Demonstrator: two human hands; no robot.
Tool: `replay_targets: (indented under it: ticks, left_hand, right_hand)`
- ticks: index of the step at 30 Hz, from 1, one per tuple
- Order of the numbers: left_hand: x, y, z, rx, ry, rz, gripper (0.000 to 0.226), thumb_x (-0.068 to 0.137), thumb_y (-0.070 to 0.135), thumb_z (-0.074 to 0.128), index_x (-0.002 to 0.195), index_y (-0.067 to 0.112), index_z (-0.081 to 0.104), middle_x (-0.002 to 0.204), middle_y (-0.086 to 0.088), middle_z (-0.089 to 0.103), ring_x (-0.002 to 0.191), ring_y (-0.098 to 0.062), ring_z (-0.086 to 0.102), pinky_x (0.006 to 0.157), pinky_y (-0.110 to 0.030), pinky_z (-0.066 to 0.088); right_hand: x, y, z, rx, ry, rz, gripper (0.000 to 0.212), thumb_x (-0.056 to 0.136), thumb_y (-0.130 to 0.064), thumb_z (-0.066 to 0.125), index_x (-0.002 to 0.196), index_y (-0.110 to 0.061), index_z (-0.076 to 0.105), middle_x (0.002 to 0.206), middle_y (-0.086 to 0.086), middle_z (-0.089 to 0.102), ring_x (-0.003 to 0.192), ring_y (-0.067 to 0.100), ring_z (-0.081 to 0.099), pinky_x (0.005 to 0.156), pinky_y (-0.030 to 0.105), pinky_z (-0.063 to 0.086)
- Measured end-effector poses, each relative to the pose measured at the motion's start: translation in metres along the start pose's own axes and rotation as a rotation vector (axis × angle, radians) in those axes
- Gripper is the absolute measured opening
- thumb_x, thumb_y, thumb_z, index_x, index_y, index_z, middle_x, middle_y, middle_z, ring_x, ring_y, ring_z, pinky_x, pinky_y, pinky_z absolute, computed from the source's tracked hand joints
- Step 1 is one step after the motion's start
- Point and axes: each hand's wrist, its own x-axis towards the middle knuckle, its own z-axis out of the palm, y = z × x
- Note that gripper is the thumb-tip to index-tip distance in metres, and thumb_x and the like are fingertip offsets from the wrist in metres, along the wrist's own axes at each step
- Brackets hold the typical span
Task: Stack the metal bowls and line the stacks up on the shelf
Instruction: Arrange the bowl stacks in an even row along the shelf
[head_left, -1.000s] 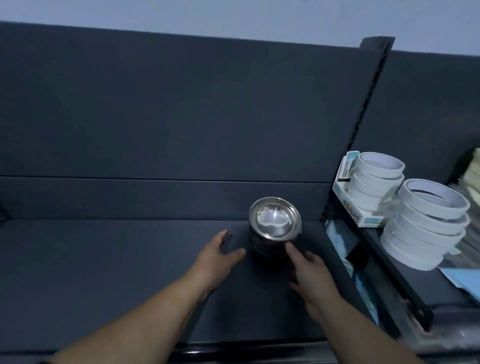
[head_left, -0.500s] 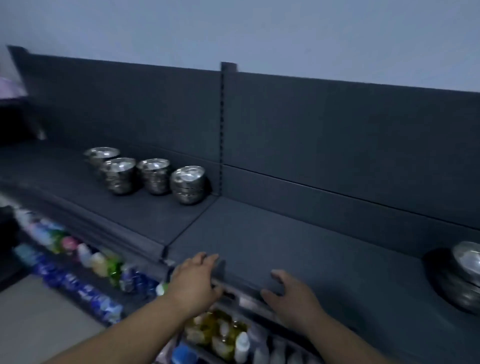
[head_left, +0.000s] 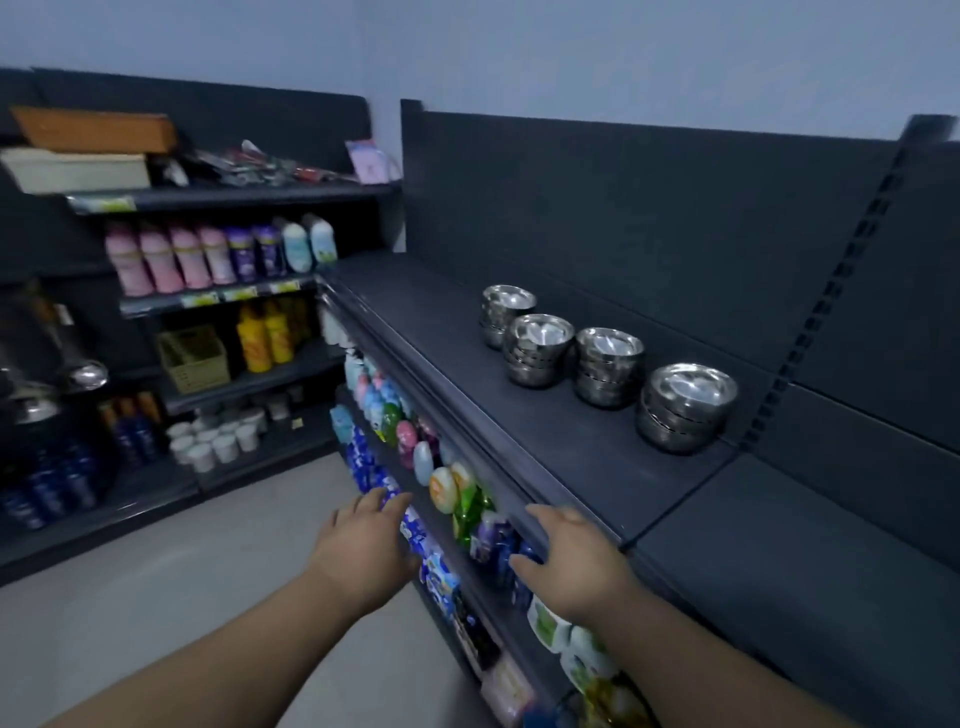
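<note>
Several stacks of shiny metal bowls stand in a row on the dark top shelf. The nearest stack sits by the slotted upright; beside it stand a second stack and a third stack, and the farthest stack is partly hidden behind the third. My left hand hovers open over the aisle, in front of the lower shelf. My right hand is open too, just below the top shelf's front edge. Both hands hold nothing and are well short of the bowls.
Colourful bottles and packets fill the lower shelf under the bowls. A second shelving unit on the left carries pink and yellow bottles, cups and a woven basket. Grey floor lies between the two units.
My view has swung left, away from the stack I was handling on the right shelf section. Both hands have come off the top shelf and now hover in front of its edge.
</note>
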Motion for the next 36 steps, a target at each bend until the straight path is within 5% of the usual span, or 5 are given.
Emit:
replay_targets:
  ticks: [8, 25, 36]
  left_hand:
    - [0.110, -0.011, -0.013, -0.032, 0.041, -0.084, 0.075, 0.086, 0.053, 0.054, 0.150, 0.031, 0.022, 0.157, -0.001, 0.026, 0.140, -0.022, 0.032, 0.113, -0.035, 0.029]
    - [0.349, -0.013, -0.032, -0.254, 0.061, 0.109, 0.082, 0.082, 0.053, 0.064, 0.149, 0.024, 0.028, 0.151, 0.002, 0.034, 0.137, -0.018, 0.036, 0.113, -0.030, 0.032]
    - [0.497, -0.098, -0.056, -0.160, -0.077, 0.430, 0.081, 0.085, 0.054, 0.058, 0.151, 0.026, 0.022, 0.153, 0.003, 0.029, 0.138, -0.017, 0.033, 0.114, -0.030, 0.029]
  right_hand:
    - [0.133, 0.001, -0.027, 0.042, 0.007, -0.055, 0.072, 0.090, -0.051, 0.053, 0.151, -0.028, 0.024, 0.154, -0.002, 0.029, 0.137, 0.021, 0.035, 0.111, 0.036, 0.035]
    - [0.304, -0.026, -0.028, 0.143, 0.041, -0.047, 0.066, 0.088, -0.043, 0.059, 0.147, -0.026, 0.033, 0.150, -0.003, 0.035, 0.136, 0.013, 0.038, 0.111, 0.022, 0.030]
    - [0.418, -0.105, 0.004, 0.360, 0.318, 0.397, 0.093, 0.087, -0.045, 0.064, 0.153, -0.005, 0.012, 0.157, 0.012, 0.028, 0.143, 0.020, 0.030, 0.113, 0.021, 0.021]
